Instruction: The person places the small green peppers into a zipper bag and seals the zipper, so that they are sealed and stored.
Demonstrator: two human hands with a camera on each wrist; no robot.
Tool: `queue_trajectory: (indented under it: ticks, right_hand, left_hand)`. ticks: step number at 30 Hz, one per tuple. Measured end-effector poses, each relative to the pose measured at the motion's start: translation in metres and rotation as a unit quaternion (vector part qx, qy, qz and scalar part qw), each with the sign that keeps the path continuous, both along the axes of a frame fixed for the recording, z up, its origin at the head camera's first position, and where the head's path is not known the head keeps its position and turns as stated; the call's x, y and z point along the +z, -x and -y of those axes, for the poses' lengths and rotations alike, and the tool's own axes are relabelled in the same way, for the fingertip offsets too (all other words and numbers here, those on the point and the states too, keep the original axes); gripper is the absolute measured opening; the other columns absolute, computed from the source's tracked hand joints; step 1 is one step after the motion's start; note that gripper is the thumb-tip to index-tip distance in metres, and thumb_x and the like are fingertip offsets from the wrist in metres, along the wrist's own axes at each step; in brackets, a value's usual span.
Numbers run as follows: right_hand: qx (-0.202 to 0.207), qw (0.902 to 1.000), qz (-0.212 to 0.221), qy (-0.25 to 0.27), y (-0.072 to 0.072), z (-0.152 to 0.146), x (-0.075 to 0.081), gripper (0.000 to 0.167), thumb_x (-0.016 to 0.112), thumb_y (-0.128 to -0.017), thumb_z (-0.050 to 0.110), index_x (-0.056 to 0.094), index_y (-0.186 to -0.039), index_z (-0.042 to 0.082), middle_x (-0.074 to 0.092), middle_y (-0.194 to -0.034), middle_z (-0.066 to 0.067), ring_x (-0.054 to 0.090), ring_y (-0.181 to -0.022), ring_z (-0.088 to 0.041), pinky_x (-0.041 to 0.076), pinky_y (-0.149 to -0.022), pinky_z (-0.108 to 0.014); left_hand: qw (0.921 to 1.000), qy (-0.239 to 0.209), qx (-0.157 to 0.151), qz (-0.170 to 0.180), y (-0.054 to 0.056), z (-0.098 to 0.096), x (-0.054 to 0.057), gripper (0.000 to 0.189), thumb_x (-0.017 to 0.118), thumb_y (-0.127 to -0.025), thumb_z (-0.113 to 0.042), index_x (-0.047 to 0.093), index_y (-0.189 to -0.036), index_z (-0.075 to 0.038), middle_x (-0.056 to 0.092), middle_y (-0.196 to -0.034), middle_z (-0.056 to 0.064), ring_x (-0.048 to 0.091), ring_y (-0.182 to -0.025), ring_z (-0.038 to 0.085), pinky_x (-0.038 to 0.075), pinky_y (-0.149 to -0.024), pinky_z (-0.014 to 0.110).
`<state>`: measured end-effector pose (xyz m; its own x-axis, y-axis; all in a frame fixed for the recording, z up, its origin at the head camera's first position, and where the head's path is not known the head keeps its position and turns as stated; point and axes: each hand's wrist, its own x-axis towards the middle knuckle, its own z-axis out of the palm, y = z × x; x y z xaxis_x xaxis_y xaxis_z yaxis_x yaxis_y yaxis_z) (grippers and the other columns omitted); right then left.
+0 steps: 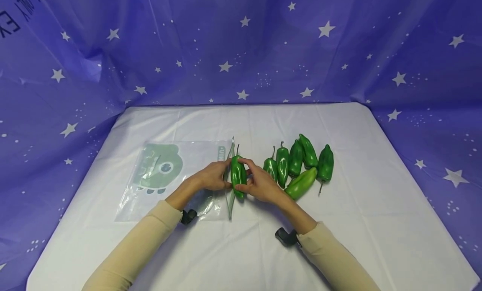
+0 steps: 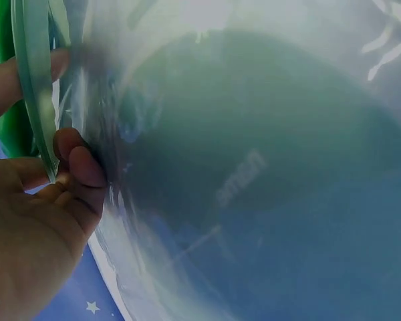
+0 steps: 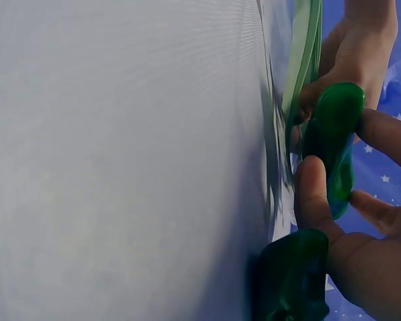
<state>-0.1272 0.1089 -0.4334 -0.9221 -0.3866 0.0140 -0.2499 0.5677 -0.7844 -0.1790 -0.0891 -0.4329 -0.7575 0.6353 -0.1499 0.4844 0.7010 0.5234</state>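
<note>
A clear plastic zip bag (image 1: 162,165) with a green cartoon print lies flat on the left of the table. My left hand (image 1: 215,176) grips its green-edged mouth (image 2: 35,80), which stands parted at the right end of the bag. Between thumb and fingers my right hand (image 1: 263,185) holds a green pepper (image 1: 238,176) lengthwise along that mouth, its stem pointing away from me. In the right wrist view the held pepper (image 3: 334,127) is right beside the green zip edge (image 3: 306,60). Whether any part of it is inside the bag I cannot tell.
Several more green peppers (image 1: 296,158) lie in a loose group right of my right hand; a lighter one (image 1: 302,184) rests nearest me, by the forearm. A white cloth (image 1: 241,253) covers the table. Behind it hangs a purple star-patterned curtain (image 1: 263,39).
</note>
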Motion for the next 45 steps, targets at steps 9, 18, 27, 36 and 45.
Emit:
queue_trajectory:
  ticks: [9,18,27,36,45]
  right_hand:
    - [-0.005,0.9999,0.005,-0.013,0.001,0.002,-0.003,0.077,0.078,-0.08,0.025,0.036,-0.144,0.02,0.06,-0.1,-0.009,0.056,-0.072,-0.01,0.046,-0.065,-0.029]
    - [-0.009,0.9997,0.003,-0.024,0.002,0.001,-0.004,0.077,0.078,-0.079,0.022,0.036,-0.144,0.017,0.06,-0.096,-0.008,0.055,-0.072,-0.011,0.045,-0.067,-0.031]
    - [-0.019,0.9983,-0.001,-0.055,0.003,0.004,-0.005,0.079,0.079,-0.079,0.025,0.036,-0.145,0.018,0.061,-0.094,-0.005,0.052,-0.077,-0.013,0.045,-0.071,-0.033]
    - [-0.021,0.9986,-0.013,-0.046,0.003,0.008,-0.006,0.078,0.078,-0.079,0.03,0.037,-0.144,0.019,0.059,-0.087,-0.002,0.051,-0.078,-0.013,0.043,-0.069,-0.032]
    - [-0.006,0.9968,-0.06,-0.054,-0.002,0.012,-0.009,0.079,0.081,-0.075,0.028,0.04,-0.142,0.017,0.055,-0.09,-0.009,0.048,-0.076,-0.015,0.043,-0.063,-0.029]
  left_hand:
    - [1.0,-0.002,-0.003,0.004,-0.001,0.001,0.001,0.085,0.076,-0.075,-0.019,0.031,-0.143,0.004,0.055,-0.125,0.022,0.052,-0.116,0.035,0.039,-0.099,0.044]
    - [0.9999,-0.002,0.007,0.008,-0.004,0.004,0.005,0.091,0.077,-0.077,-0.022,0.023,-0.144,0.011,0.045,-0.135,0.028,0.048,-0.121,0.039,0.038,-0.1,0.045]
    - [0.9997,-0.021,0.01,0.008,-0.006,0.007,0.006,0.089,0.077,-0.076,-0.024,0.027,-0.142,0.01,0.055,-0.122,0.026,0.054,-0.112,0.036,0.041,-0.096,0.045]
    - [0.9965,-0.069,0.031,0.035,-0.006,0.009,0.01,0.082,0.076,-0.076,-0.016,0.029,-0.14,0.004,0.057,-0.079,0.003,0.055,-0.069,0.014,0.046,-0.07,0.033]
    - [0.9931,-0.096,0.06,0.031,-0.006,0.009,0.013,0.07,0.069,-0.079,-0.011,0.033,-0.138,0.0,0.06,-0.087,0.007,0.057,-0.075,0.017,0.047,-0.069,0.033]
